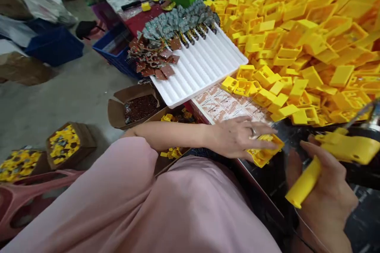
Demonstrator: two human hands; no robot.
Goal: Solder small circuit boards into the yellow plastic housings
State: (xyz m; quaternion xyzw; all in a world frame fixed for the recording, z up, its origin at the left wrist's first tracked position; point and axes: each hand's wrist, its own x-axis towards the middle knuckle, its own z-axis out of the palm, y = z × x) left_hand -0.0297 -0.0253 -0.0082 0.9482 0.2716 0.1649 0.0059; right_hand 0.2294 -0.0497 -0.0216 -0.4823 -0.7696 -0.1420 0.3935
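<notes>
Fingers (259, 131) of our left hand (237, 138) lie curled over one yellow casing (263, 155), pinning it at the near edge of the dark work surface (285, 132), just beside the patterned sheet (222, 104). Our right hand (325, 195) is wrapped round the grip of a yellow gun-shaped tool (341, 150), close to the casing but not touching it. The tool's working end runs off toward the right edge, and we cannot tell what sort of tip it has.

As we judge it, doing this well depends on the left hand. The casing should sit flat and steady, with our fingertips clear of the spot the tool meets. It is light, hollow plastic, so we think it would skid or tip under a sideways push. Bringing the tool in square and pressing gently would suit it better.

Beyond the sheet rises a great heap of yellow casings (297, 27). A white ribbed tray (204, 67) beside it carries small circuit boards (178, 27) along its far end. Open cardboard boxes (133, 106) stand on the floor to our left.
</notes>
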